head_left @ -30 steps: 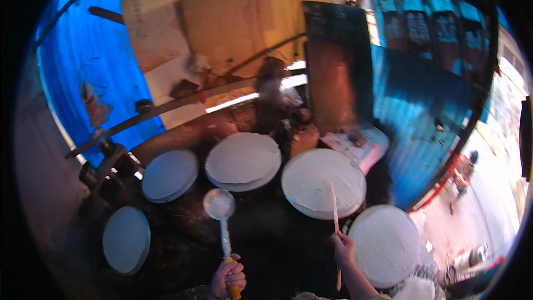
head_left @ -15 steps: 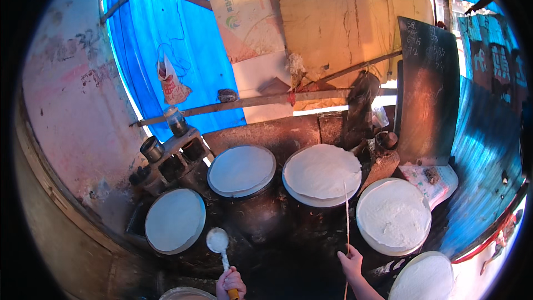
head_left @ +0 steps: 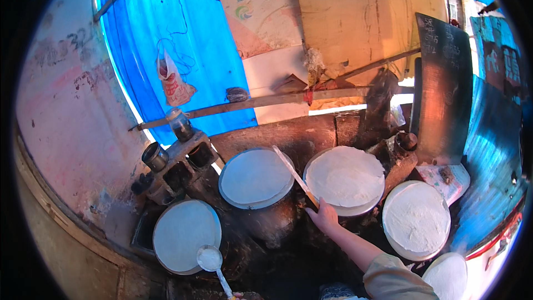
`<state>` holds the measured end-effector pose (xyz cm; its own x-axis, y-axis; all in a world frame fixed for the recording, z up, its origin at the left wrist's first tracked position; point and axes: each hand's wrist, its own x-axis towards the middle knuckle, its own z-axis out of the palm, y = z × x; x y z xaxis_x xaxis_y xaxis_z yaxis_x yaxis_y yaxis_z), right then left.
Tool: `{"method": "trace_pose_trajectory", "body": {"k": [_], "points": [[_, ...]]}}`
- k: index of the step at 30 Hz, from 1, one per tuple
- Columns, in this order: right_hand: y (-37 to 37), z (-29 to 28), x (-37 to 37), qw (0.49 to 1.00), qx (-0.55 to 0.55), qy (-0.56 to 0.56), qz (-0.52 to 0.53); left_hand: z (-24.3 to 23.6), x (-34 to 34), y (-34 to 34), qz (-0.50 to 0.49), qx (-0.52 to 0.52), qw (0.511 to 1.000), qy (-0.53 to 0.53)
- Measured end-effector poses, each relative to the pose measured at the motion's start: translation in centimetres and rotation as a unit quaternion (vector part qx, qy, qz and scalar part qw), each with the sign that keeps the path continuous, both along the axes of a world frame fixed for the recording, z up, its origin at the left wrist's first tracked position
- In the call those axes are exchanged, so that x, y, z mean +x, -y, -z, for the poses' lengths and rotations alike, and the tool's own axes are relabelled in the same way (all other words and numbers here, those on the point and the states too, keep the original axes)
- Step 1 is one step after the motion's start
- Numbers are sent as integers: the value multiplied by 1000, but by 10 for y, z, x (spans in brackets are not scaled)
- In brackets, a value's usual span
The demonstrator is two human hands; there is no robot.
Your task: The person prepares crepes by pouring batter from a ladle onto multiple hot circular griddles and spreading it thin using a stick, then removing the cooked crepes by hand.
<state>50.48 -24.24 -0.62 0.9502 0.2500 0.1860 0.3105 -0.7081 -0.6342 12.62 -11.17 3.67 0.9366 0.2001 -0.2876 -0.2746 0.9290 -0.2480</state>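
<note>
My right hand (head_left: 323, 216) reaches forward, closed on a long, flat wooden stick (head_left: 301, 183), whose whitened tip is at the upper middle griddle's (head_left: 252, 178) right rim, beside another griddle (head_left: 347, 180). Both griddles carry round white layers of batter. At the bottom edge, my left hand (head_left: 240, 296), mostly cut off, grips a metal ladle (head_left: 224, 281). The ladle's white-coated bowl is over the lower part of the left griddle (head_left: 186, 230), which has a smooth white layer. A griddle (head_left: 416, 216) at the right has a rougher layer; part of another (head_left: 446, 280) shows below it.
Metal containers (head_left: 155, 156) sit on a block stand at back left. A dark upright board (head_left: 444, 94) stands at back right, above a folded pale item (head_left: 447, 180). A hanging bag (head_left: 175, 86), a wooden rail (head_left: 277, 98), plastic sheeting and a stained wall (head_left: 55, 122) surround the griddles.
My right hand and the stick have moved up and leftward, between the two back griddles. My left hand and ladle have dropped lower in view. The camera's view has shifted too.
</note>
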Motion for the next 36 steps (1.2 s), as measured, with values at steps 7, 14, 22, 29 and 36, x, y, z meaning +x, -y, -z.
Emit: {"method": "trace_pose_trajectory", "body": {"k": [7,14,22,29,36], "points": [[-49,24,118,986,-122,-105,-44,-14,45,4,-21,12,999,-23],[-37,8,147,997,-68,-39,29,-37,108,6,-62,25,997,-23],[90,-91,106,929,250,177,208,-17,143,-10,63,50,997,-10],[230,-142,-37,857,278,297,316,-7,149,-16,229,61,971,-26],[341,-193,-167,888,128,146,418,-7,162,17,388,35,921,-35]]}}
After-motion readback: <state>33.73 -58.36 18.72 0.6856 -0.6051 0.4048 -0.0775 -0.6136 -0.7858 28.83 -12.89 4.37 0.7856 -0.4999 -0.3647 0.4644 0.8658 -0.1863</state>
